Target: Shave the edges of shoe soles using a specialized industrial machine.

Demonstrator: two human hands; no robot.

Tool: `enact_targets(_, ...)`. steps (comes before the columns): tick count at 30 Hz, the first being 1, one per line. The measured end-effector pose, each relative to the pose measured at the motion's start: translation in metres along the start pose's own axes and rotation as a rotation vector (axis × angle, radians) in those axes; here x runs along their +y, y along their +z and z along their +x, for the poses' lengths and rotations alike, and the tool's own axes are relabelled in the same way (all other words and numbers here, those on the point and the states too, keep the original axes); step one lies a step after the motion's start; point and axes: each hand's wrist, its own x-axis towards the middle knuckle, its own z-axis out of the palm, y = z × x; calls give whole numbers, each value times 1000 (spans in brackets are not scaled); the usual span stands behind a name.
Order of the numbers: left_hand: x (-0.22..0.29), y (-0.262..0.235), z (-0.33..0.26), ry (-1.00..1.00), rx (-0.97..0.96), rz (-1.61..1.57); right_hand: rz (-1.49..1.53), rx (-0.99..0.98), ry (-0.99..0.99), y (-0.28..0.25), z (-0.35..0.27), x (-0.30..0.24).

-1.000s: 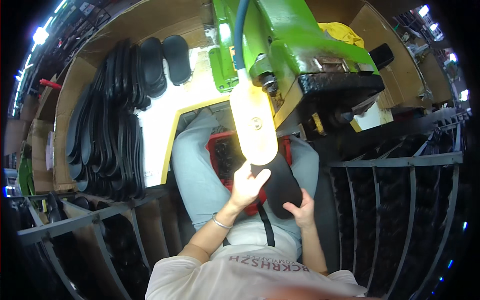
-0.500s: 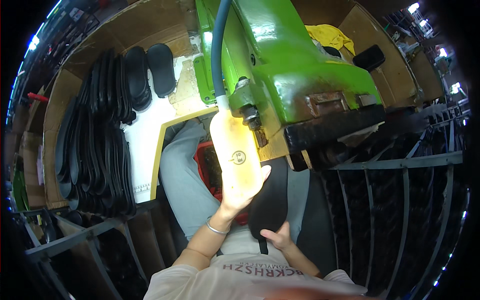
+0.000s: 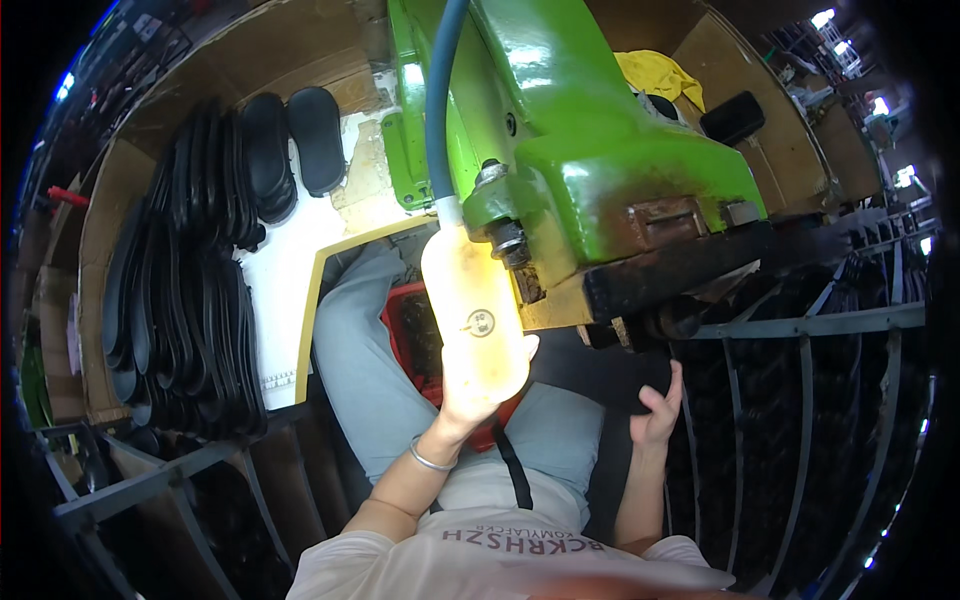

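A glowing lamp head point(image 3: 475, 320), pale and rounded, hangs from a grey-blue hose and covers most of my left hand point(image 3: 468, 408). Only its heel, wrist and a fingertip at the lamp's right side show, so its grip is hidden. A black sole point(image 3: 590, 372) lies crosswise under the nose of the green machine point(image 3: 640, 170), its left part hidden behind the lamp. At the sole's right end is my right hand point(image 3: 655, 415), index finger stretched upward and thumb apart from it, close to the sole's edge. Whether they touch is hard to see.
Many black soles point(image 3: 185, 290) stand stacked on the white, yellow-edged table point(image 3: 275, 320) at left, inside cardboard walls. A yellow cloth point(image 3: 660, 80) lies behind the machine at right. Metal racks point(image 3: 810, 322) flank both sides. A red container point(image 3: 405, 330) is between my legs.
The black sole has swung from lengthwise to crosswise, its near end now at the right. My right hand has moved right and up with that end. My left hand and the lamp stay nearly put.
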Motion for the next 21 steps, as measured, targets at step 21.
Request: enact_targets(21,63,-63,-21,20,281,5,-89,-185,-16,107,38,1)
